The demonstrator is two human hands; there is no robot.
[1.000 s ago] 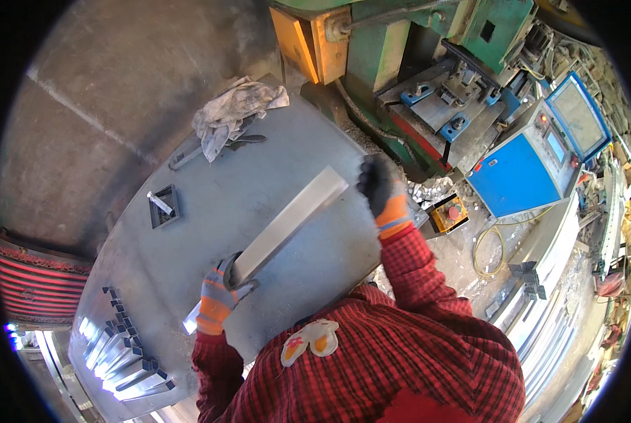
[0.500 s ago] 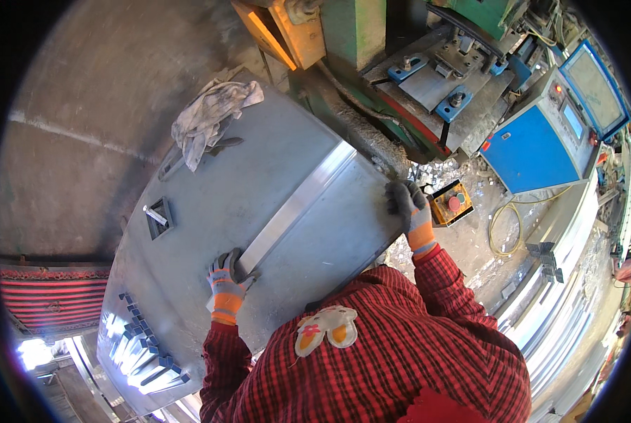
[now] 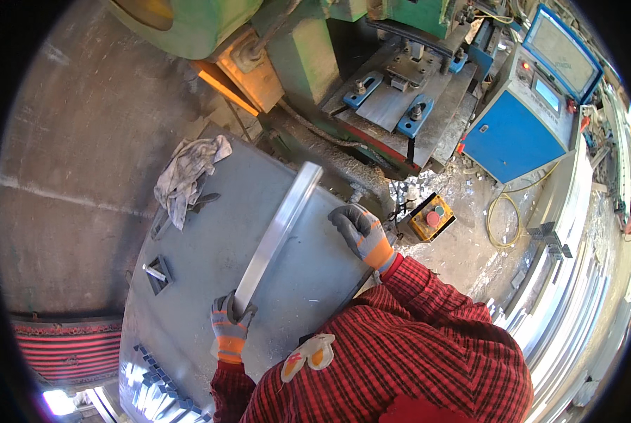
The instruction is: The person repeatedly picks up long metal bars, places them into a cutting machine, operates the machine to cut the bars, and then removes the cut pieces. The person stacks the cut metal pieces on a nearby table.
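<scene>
- Metal bar (image 3: 273, 243): it slants over the bench (image 3: 202, 257), long axis running from the bench's near side up and rightward, far end overlapping the bench's far edge (whether that end touches or hangs just above, I cannot tell).
- Left hand (image 3: 231, 328): over the near side of the bench, gloved, fingers and thumb wrapped about the bar's near end. From these fingers the bar stretches away, forward and to the right.
- Right hand (image 3: 361, 236): over the bench's right part, gloved, fingers loosely curled with a gap to the thumb and nothing seen between them. The bar lies to the left of these fingers, near but apart; of the two hands, this one is nearer the bar's far end.
- On the bench's far left corner sits a crumpled rag (image 3: 192, 173); along its left side, a small square tray (image 3: 164, 280) with a pale rod across it; at its near left end, a cluster of shiny metal pieces (image 3: 153, 395).
- Just beyond the bench's right side stands a yellow button box (image 3: 419, 227); past its far edge, a green press (image 3: 308, 63); farther right of it, a blue control cabinet (image 3: 509, 144).
</scene>
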